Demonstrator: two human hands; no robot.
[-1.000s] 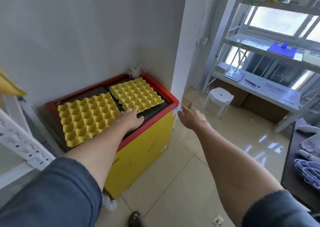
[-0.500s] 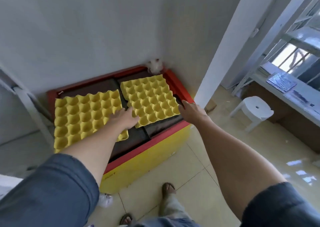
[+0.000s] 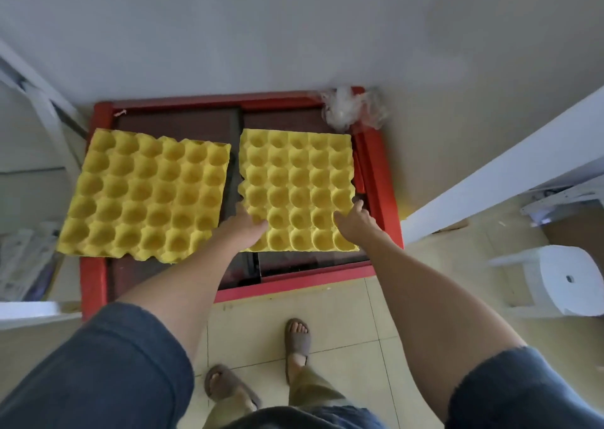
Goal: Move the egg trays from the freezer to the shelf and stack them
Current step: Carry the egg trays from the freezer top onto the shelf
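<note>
Freezer: red-rimmed, dark sliding lids, centre of frame, now seen from almost straight above; half a second ago it sat lower and at an angle.

Left egg tray: yellow, lying on the left lid, overhanging the red rim, untouched; the left hand has come off it.

Right egg tray: yellow, on the right lid, both hands now at its near corners.

Left hand: grip closed around the tray's lower-left corner.

Right hand: has moved from the rim onto the lower-right corner, fingers curled over the edge.

White stool: right edge of frame.

Crumpled plastic bag: freezer's far right corner.
</note>
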